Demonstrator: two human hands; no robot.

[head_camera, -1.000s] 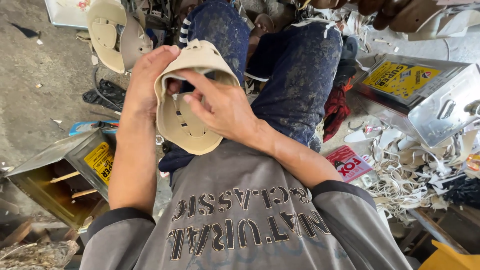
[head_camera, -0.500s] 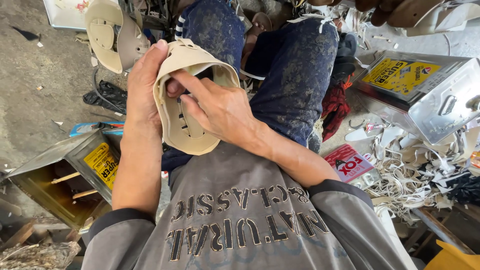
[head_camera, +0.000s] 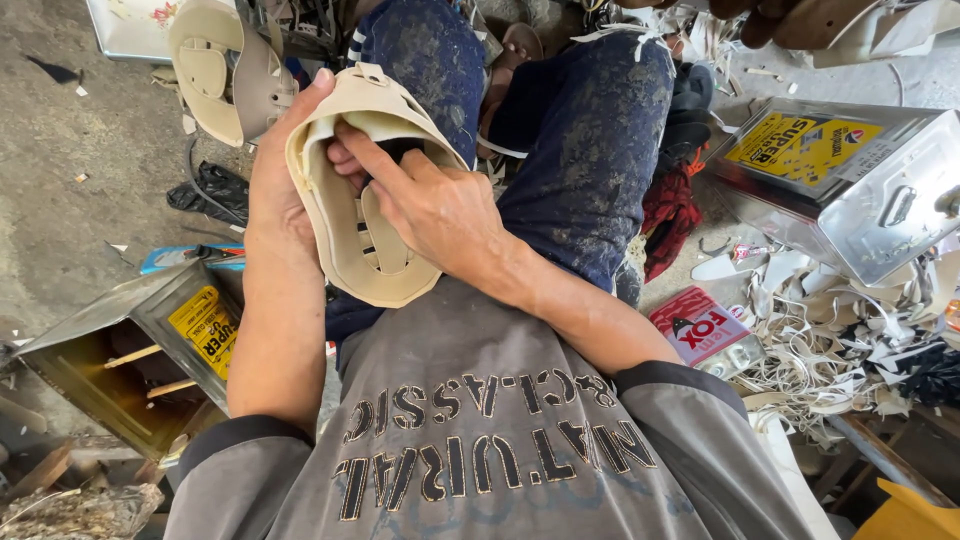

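Nearest the camera is the grey printed shirt (head_camera: 480,440), with both forearms reaching out over the lap. The left hand (head_camera: 280,185) grasps a beige cut-out shoe upper (head_camera: 360,230) from behind, fingers curled over its top edge, holding it upright above the blue trousers (head_camera: 600,140). The right hand (head_camera: 440,205) presses against the upper's inner face, its fingers pushed in under the curled top. To the left on the floor lies an open metal tin (head_camera: 130,350). To the right sit a small red box (head_camera: 700,325), a heap of pale strips (head_camera: 830,340) and a closed metal tin (head_camera: 850,180). Farther off, another beige upper (head_camera: 225,65) rests on the concrete floor (head_camera: 70,170).
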